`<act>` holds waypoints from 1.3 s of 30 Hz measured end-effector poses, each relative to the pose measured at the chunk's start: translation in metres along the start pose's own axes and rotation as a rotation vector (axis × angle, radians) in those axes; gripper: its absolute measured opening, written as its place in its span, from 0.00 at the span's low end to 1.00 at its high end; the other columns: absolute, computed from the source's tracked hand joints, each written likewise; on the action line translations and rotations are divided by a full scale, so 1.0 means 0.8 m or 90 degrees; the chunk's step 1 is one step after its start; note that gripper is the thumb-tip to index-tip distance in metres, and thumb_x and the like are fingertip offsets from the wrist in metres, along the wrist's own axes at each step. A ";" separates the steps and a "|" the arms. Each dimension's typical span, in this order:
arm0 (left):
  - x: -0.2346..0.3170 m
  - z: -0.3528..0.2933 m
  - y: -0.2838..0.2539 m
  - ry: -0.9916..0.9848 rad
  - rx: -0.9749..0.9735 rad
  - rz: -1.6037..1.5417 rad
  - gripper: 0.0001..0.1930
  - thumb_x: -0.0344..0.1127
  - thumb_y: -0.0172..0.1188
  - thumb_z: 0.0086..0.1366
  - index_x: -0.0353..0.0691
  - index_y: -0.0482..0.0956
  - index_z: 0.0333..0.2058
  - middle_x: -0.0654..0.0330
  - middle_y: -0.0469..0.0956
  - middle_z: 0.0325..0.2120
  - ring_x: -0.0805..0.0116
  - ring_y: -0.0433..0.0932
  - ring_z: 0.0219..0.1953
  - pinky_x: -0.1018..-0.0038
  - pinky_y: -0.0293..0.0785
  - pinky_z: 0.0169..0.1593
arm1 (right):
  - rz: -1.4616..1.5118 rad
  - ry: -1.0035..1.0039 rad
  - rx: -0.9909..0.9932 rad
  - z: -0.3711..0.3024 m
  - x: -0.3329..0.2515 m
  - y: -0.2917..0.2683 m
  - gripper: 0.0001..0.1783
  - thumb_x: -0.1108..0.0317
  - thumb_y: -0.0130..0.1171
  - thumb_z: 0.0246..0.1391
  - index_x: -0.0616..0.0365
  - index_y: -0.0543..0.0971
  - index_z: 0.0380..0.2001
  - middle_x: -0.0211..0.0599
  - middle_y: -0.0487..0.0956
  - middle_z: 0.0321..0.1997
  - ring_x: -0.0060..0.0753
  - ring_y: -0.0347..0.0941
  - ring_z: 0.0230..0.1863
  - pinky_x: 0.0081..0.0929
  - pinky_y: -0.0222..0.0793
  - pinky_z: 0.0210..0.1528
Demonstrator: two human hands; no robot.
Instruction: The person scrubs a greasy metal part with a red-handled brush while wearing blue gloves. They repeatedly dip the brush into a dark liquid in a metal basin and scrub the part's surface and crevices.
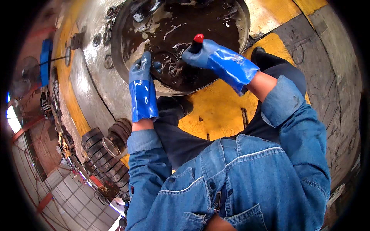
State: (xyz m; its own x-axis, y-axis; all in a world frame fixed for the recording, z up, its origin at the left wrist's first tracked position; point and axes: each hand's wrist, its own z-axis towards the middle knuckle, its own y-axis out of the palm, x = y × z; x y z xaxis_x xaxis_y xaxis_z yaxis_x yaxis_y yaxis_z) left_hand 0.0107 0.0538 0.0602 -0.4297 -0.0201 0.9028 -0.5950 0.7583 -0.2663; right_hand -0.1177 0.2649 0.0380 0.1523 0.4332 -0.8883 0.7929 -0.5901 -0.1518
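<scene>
A wide round metal basin (245,23) of dark, murky liquid sits in front of me. My left hand (142,70), in a blue rubber glove, grips the left edge of a dark, wet ring-shaped part (168,57) over the basin's near side. Its thumb is stretched forward, and blue fingertips show inside the ring. My right hand (200,54), gloved alike, is closed around a black handle with a red end (198,38) that points up. The tool's working end is hidden below the hand, close to the ring.
More dark wet parts (140,15) lie at the basin's far left. Several small metal rings (97,39) rest on the metal surface to the left. Stacked dark ribbed cylinders (101,152) stand nearer on the left. Yellow flooring (216,111) shows between my legs.
</scene>
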 end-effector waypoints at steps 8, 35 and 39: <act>-0.038 0.016 -0.005 0.055 -0.040 0.047 0.23 0.51 0.63 0.75 0.32 0.84 0.49 0.59 0.86 0.32 0.74 0.80 0.29 0.75 0.77 0.37 | 0.249 -0.262 0.044 0.031 0.021 0.000 0.24 0.47 0.61 0.67 0.58 0.85 0.51 0.30 0.85 0.43 0.19 0.77 0.44 0.24 0.72 0.48; 0.000 -0.008 0.009 0.000 -0.011 0.048 0.26 0.53 0.64 0.74 0.31 0.82 0.51 0.59 0.85 0.31 0.73 0.80 0.30 0.77 0.74 0.35 | -0.335 -0.273 0.137 0.018 0.022 0.023 0.10 0.58 0.62 0.63 0.50 0.86 0.40 0.43 0.87 0.41 0.52 0.84 0.41 0.42 0.81 0.44; -0.005 -0.007 0.008 0.053 -0.019 0.087 0.29 0.56 0.64 0.73 0.30 0.82 0.52 0.60 0.85 0.30 0.74 0.80 0.30 0.76 0.74 0.36 | -0.541 -0.634 0.103 0.016 0.005 0.026 0.17 0.68 0.68 0.55 0.50 0.84 0.49 0.44 0.86 0.44 0.52 0.85 0.41 0.44 0.82 0.43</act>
State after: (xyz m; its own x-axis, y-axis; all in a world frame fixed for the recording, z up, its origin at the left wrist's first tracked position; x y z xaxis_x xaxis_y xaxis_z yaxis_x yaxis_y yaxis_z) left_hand 0.0123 0.0621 0.0571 -0.4473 0.1380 0.8837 -0.5137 0.7692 -0.3801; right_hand -0.1081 0.2457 0.0262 -0.9066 0.0644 -0.4170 0.3355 -0.4893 -0.8050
